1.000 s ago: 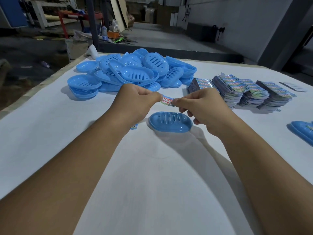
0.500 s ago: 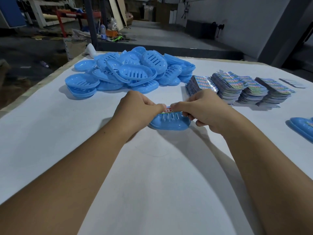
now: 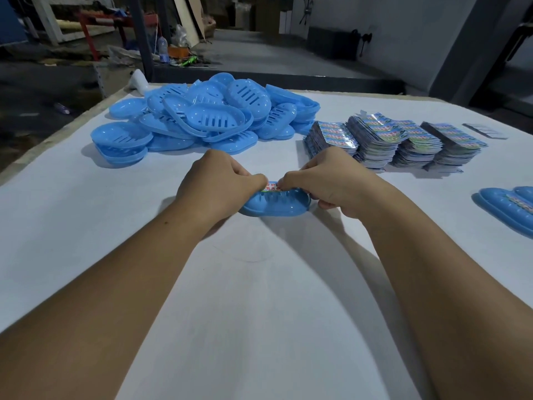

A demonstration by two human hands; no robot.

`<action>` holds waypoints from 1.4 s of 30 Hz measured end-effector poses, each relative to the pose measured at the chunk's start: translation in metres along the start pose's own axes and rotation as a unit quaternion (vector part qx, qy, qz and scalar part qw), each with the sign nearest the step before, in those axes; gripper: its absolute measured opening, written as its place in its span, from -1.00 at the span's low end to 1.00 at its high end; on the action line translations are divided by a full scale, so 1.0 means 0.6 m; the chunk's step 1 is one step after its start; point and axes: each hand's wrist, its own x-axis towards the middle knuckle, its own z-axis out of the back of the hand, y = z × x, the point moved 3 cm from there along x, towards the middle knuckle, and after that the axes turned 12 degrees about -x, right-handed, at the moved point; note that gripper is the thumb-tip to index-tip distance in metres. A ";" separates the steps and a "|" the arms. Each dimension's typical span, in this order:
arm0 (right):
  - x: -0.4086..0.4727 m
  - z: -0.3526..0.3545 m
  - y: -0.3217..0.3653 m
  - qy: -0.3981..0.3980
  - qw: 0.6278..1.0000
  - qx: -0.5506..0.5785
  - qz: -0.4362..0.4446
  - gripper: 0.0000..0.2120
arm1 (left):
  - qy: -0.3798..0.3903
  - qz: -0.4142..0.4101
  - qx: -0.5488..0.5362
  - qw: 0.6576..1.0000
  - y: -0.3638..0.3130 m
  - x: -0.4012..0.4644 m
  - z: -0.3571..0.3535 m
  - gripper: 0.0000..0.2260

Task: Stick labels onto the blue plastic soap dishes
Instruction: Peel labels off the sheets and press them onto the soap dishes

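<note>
Two bare forearms, with no sleeve on either as far as the picture's lower edge. The left hand (image 3: 215,184) and right hand (image 3: 331,183) wear no gloves, rings, watch or wristband. A small dark mole marks the left forearm (image 3: 115,284) near the wrist.

Only partly readable text: the label (image 3: 271,187) being pinched between left hand (image 3: 215,186) and right hand (image 3: 331,184) on the soap dish (image 3: 274,204) is showing red Chinese characters, "护" and "我共" legible, the rest covered by fingers. Label stacks (image 3: 389,140) are showing colourful print, too small to read. Labelled dishes (image 3: 510,209) at right edge: print blurred.
</note>
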 end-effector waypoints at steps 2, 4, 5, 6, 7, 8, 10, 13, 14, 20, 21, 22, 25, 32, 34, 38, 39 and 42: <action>0.003 -0.001 -0.001 -0.004 1.000 -0.003 0.004 -0.69 | -0.001 -0.001 0.012 1.000 -0.001 -0.001 -0.001 -0.71; 0.004 -0.003 -0.003 -0.004 1.000 0.001 0.005 -0.71 | 0.000 -0.003 0.019 1.000 -0.002 -0.003 -0.002 -0.72; 0.005 -0.003 -0.004 -0.004 1.000 0.003 0.005 -0.71 | 0.000 -0.004 0.021 1.000 -0.002 -0.003 -0.003 -0.72; 0.005 -0.004 -0.004 -0.003 1.000 0.003 0.004 -0.71 | 0.001 -0.005 0.022 1.000 -0.002 -0.004 -0.003 -0.72; 0.005 -0.005 -0.005 -0.003 1.000 0.003 0.005 -0.72 | 0.002 -0.004 0.024 1.000 -0.003 -0.004 -0.003 -0.72; 0.005 -0.005 -0.004 -0.003 1.000 0.002 0.005 -0.73 | 0.002 -0.003 0.024 1.000 -0.003 -0.004 -0.003 -0.73; 0.005 -0.006 -0.003 -0.002 1.000 0.004 0.006 -0.75 | 0.000 0.001 0.028 1.000 -0.004 -0.004 -0.002 -0.74; 0.005 -0.007 -0.002 -0.003 1.000 0.010 0.004 -0.77 | -0.005 0.002 0.039 0.999 -0.004 -0.004 -0.003 -0.72; 0.005 -0.008 -0.002 -0.002 1.000 0.012 0.002 -0.77 | -0.008 0.000 0.041 0.999 -0.005 -0.003 -0.003 -0.71; 0.004 -0.007 -0.002 0.002 1.000 0.016 -0.003 -0.77 | -0.013 -0.010 0.068 0.998 -0.009 -0.005 -0.005 -0.72; 0.004 -0.006 -0.002 0.002 1.000 0.017 -0.004 -0.77 | -0.013 -0.011 0.072 0.997 -0.009 -0.005 -0.005 -0.73; 0.003 -0.006 -0.002 0.001 1.000 0.015 -0.004 -0.77 | -0.015 -0.013 0.075 0.997 -0.009 -0.005 -0.005 -0.74; 0.003 -0.006 -0.002 -0.003 1.000 0.013 -0.005 -0.76 | -0.020 -0.019 0.085 0.996 -0.009 -0.005 -0.006 -0.76; 0.008 -0.011 -0.005 -0.022 1.000 -0.008 0.005 -0.63 | -0.024 -0.036 0.107 0.993 -0.007 -0.002 -0.009 -0.76; 0.006 -0.012 -0.005 -0.025 0.999 -0.026 0.008 -0.60 | -0.024 -0.040 0.102 0.994 -0.006 -0.002 -0.010 -0.74; 0.005 -0.009 -0.005 -0.027 0.999 -0.042 0.014 -0.55 | -0.027 -0.062 0.090 0.994 -0.005 -0.001 -0.011 -0.73; 0.004 -0.008 -0.005 -0.027 0.998 -0.048 0.015 -0.55 | -0.029 -0.068 0.091 0.993 -0.005 -0.001 -0.011 -0.72; 0.003 -0.009 -0.003 -0.028 0.997 -0.063 0.021 -0.55 | -0.035 -0.077 0.093 0.992 -0.004 0.000 -0.011 -0.71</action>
